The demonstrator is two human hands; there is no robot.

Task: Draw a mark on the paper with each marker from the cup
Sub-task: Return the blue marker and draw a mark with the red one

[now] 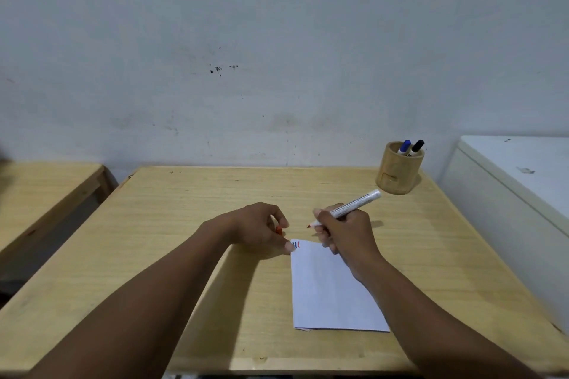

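Note:
A folded white paper [329, 289] lies on the wooden table [191, 194], with short black, blue and red strokes [296, 245] at its top left corner. My right hand [345, 231] grips an uncapped white marker [354, 204] with a red tip, held just above the table beyond the paper's top edge. My left hand [261, 228] pinches the red cap [279, 229], and a finger presses the paper's top left corner. A round wooden cup [398, 171] at the far right holds a blue-capped marker [404, 147] and a black-capped marker [417, 146].
A second wooden table [46, 191] stands to the left across a narrow gap. A white cabinet [517, 188] sits against the table's right side. A pale wall [277, 55] rises directly behind the table.

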